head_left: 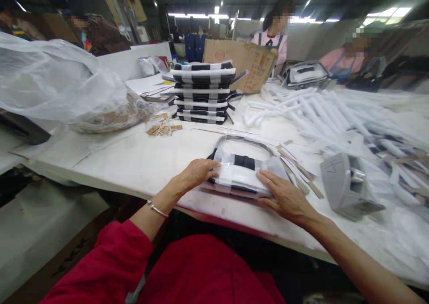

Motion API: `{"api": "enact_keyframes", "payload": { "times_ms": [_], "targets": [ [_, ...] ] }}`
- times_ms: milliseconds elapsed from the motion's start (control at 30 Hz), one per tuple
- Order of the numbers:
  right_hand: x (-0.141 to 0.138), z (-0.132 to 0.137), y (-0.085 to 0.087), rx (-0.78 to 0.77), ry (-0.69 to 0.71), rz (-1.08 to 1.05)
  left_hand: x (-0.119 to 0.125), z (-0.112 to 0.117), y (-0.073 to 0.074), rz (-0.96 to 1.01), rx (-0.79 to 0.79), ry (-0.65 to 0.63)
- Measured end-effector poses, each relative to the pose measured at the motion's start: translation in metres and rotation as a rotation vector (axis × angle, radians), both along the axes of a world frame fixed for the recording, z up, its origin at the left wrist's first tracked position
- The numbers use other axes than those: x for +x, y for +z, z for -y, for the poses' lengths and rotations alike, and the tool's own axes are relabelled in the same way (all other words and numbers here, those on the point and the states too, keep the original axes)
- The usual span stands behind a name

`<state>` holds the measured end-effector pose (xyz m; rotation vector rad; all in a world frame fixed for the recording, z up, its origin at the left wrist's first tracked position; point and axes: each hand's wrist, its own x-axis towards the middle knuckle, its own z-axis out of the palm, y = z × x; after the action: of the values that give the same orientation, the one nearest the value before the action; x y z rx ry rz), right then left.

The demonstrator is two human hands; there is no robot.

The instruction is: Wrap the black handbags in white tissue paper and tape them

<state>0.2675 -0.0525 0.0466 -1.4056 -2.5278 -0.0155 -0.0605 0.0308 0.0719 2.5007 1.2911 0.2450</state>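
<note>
A black handbag (239, 174), partly covered in white wrapping and clear film, lies near the table's front edge. Its looped handle (248, 138) is wrapped too and points away from me. My left hand (201, 171) grips the bag's left end, its fingers curled over the side and partly hidden. Across the right part of the white wrapping, my right hand (279, 192) rests with its fingers stretched out. To the right of the bag stands a grey tape dispenser (348, 187).
Several wrapped black bags (203, 94) are stacked farther back. Cardboard tags (162, 127) lie in front of them. White foam tubes (301, 109) and cardboard strips (300, 167) cover the right side. A large plastic bag (60, 80) bulges at left. Beyond a carton (237, 62), people work.
</note>
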Motion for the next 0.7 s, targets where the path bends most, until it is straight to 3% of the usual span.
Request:
{"api": "enact_keyframes", "payload": {
  "times_ms": [100, 233, 300, 433, 500, 700],
  "targets": [
    [0.000, -0.001, 0.009, -0.030, 0.014, 0.014, -0.001, 0.006, 0.008, -0.012, 0.041, -0.033],
    [-0.001, -0.001, 0.021, 0.017, -0.022, 0.002, 0.009, 0.020, 0.013, -0.017, 0.275, -0.066],
    [-0.001, -0.001, 0.016, 0.034, -0.064, 0.003, 0.014, 0.028, 0.004, -0.069, 0.303, -0.100],
    [0.009, 0.001, -0.010, -0.032, -0.166, 0.002, 0.015, 0.036, -0.024, -0.139, 0.208, -0.088],
    [0.014, -0.003, -0.012, -0.101, -0.189, -0.039, 0.013, 0.034, -0.028, -0.137, 0.180, -0.079],
    [-0.003, -0.041, 0.035, -0.282, -0.364, -0.202, 0.035, -0.004, 0.001, -0.114, 0.169, -0.032]
  ]
}}
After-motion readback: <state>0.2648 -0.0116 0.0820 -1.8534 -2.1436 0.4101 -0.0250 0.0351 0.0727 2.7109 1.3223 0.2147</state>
